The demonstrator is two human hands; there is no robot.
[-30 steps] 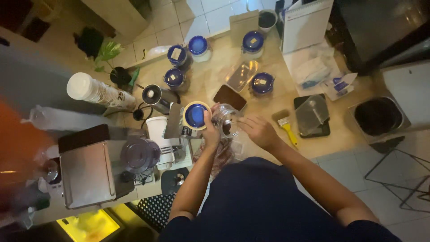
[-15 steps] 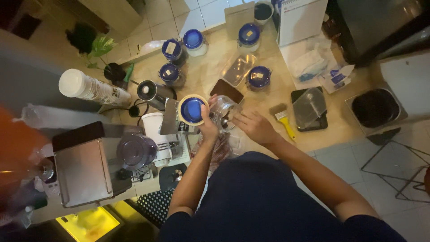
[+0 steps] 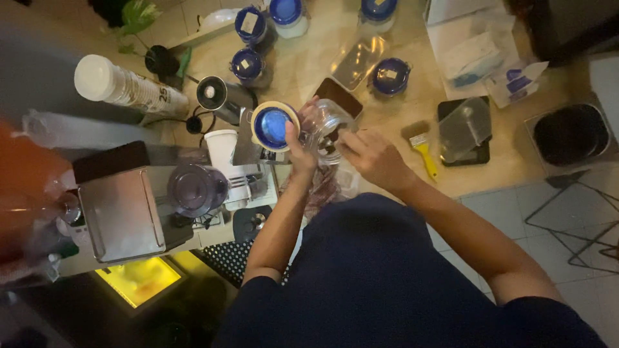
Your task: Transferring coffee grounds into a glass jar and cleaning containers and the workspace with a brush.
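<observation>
My left hand [image 3: 300,151] holds a clear glass jar [image 3: 327,126] tilted over the wooden counter, and its fingers also pinch a round blue lid with a pale rim [image 3: 273,125]. My right hand [image 3: 374,156] is at the jar's mouth, fingers curled toward the opening with dark bits inside. A dark rectangular slab [image 3: 338,96] lies just beyond the jar. A crinkled clear bag [image 3: 325,185] sits under my wrists.
Several blue-lidded jars [image 3: 389,76] stand at the back of the counter [image 3: 303,64]. A yellow-handled brush [image 3: 423,149] and a black scale with a clear tray [image 3: 464,131] lie to the right. A grinder [image 3: 193,188], a white cup [image 3: 222,145] and a metal box [image 3: 122,212] are on the left.
The jar and lid have stayed in my hands while the view shifted closer. My right hand has moved up to the jar's mouth.
</observation>
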